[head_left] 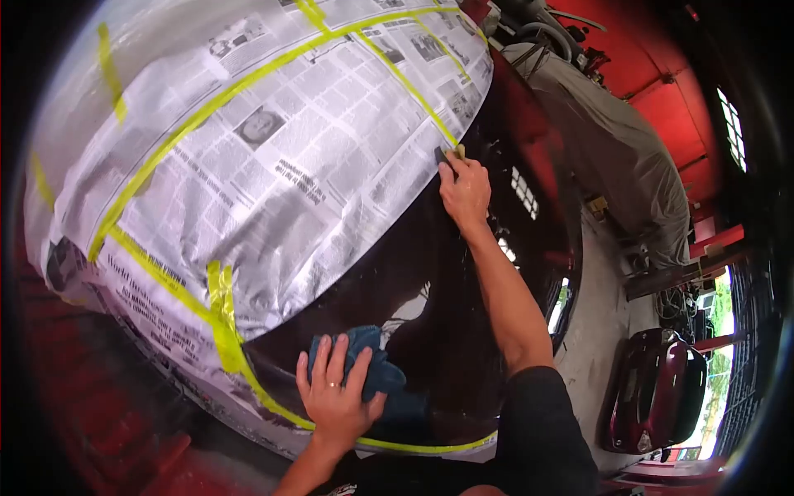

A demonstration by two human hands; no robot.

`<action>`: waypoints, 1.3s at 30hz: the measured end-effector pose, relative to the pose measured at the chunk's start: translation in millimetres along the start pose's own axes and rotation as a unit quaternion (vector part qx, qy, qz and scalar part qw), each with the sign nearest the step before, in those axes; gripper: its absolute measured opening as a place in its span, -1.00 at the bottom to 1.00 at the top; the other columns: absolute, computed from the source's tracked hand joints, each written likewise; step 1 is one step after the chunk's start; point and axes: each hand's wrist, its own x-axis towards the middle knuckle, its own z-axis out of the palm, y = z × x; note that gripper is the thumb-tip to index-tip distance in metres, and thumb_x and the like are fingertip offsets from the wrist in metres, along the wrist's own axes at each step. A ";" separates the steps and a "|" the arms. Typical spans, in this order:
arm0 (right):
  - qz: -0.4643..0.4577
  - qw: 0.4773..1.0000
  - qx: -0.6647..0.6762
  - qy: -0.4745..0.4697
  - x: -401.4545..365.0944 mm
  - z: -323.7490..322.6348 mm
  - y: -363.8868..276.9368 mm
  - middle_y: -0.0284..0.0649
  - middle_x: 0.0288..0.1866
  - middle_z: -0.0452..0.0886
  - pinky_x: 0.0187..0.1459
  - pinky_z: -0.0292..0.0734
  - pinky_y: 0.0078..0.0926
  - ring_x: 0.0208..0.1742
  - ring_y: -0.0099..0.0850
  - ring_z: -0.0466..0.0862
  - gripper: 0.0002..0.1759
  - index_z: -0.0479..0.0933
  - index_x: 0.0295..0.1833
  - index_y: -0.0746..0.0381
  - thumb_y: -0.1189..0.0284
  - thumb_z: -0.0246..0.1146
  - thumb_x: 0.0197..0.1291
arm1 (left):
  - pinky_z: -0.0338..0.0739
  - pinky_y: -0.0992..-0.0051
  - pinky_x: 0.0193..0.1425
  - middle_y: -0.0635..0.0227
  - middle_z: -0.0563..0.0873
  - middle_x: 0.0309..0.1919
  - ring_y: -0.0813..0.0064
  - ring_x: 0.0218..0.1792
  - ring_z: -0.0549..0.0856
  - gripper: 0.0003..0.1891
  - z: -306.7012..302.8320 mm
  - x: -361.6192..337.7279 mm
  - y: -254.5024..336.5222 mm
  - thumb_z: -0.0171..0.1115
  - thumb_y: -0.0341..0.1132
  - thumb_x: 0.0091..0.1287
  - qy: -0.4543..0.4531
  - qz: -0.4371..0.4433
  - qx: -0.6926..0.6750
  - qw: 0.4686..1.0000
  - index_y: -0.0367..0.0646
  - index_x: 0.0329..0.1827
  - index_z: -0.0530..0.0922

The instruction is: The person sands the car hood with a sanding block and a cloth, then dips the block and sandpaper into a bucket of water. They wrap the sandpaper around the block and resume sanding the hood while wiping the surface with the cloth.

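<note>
My left hand (339,403), a ring on one finger, holds a bunched blue cloth (382,369) against the glossy dark panel (397,293) of a car. Its fingers are spaced apart over the cloth, with the thumb at the near side. Farther up, my right hand (465,192) is closed on a small dark and tan piece (449,155) at the newspaper's edge; the fingers partly hide it, and its kind cannot be made out. Newspaper masking (306,174) covers the area to the left, held by yellow masking tape (186,132).
Yellow tape also edges the panel's near side. To the right are a concrete floor (597,310), a grey cover (616,140) draped over something large, and a dark red car (657,393). A red wall (641,83) stands behind.
</note>
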 end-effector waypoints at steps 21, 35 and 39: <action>-0.055 0.997 0.055 -0.005 -70.9 -17.0 -78.0 0.17 0.05 0.64 0.07 0.51 -0.03 0.04 0.07 0.59 -0.63 0.69 0.15 0.18 0.28 0.30 0.30 | 0.15 -0.08 0.56 0.15 0.59 0.35 0.07 0.43 0.49 -0.35 2.9 -2.7 1.1 0.52 -0.22 -0.17 0.071 0.013 -0.042 0.997 -0.01 0.15 0.69; -0.204 0.975 0.073 -0.039 -111.2 -49.4 -100.7 0.09 -0.17 0.70 -0.06 0.58 -0.15 -0.13 0.03 0.69 -0.74 0.70 0.00 0.18 0.38 0.29 0.23 | 0.16 -0.06 0.56 0.18 0.59 0.34 0.08 0.43 0.49 -0.37 3.1 -0.4 3.0 0.50 -0.23 -0.14 0.068 0.008 -0.025 0.997 0.00 0.15 0.68; -0.099 0.993 0.062 0.017 -44.9 -23.5 -53.4 0.07 -0.04 0.66 -0.08 0.49 -0.02 -0.08 0.05 0.62 -0.71 0.67 0.05 0.24 0.43 0.25 0.23 | 0.15 -0.07 0.56 0.17 0.59 0.34 0.07 0.43 0.49 -0.38 3.1 -1.1 3.9 0.48 -0.23 -0.12 0.063 0.008 -0.026 0.998 -0.01 0.15 0.69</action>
